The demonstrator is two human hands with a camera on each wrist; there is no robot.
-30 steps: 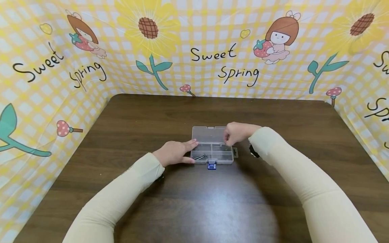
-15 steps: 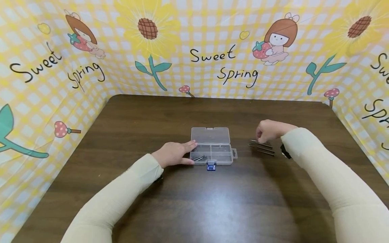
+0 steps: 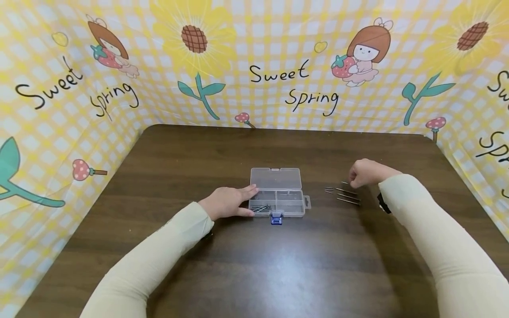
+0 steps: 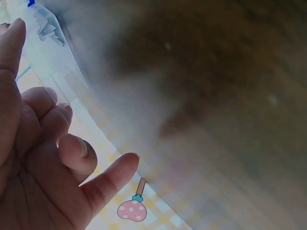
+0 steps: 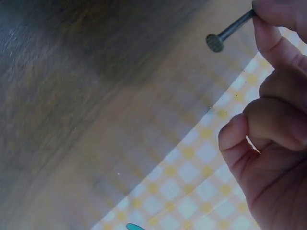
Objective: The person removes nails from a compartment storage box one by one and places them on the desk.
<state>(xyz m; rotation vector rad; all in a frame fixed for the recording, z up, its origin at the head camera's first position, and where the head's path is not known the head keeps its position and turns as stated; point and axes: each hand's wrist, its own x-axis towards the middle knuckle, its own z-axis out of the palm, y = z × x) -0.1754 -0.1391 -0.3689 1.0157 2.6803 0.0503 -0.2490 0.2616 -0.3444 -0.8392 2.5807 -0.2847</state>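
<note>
My right hand point(image 3: 367, 172) is above the table, right of the loose nails point(image 3: 348, 198). In the right wrist view its thumb and finger pinch a nail point(image 5: 235, 26), whose flat head points outward. My left hand point(image 3: 226, 202) rests at the left end of a clear plastic box point(image 3: 290, 213), thumb along the front corner and a straight finger near the hinge. The box's lid point(image 3: 275, 179) is raised behind it, and its blue latch point(image 3: 276, 219) hangs at the front. Several nails point(image 3: 261, 208) lie in the front left compartment, seen also in the left wrist view.
The brown wooden table point(image 3: 246, 274) runs back to a yellow checked cloth point(image 3: 274, 106), which also stands along both sides. A hanging tab point(image 3: 307, 202) sticks out from the box's right end, towards the loose nails.
My right hand has moved from over the box's right side to the loose nails on the right and now pinches a nail. The left hand and the box have stayed put.
</note>
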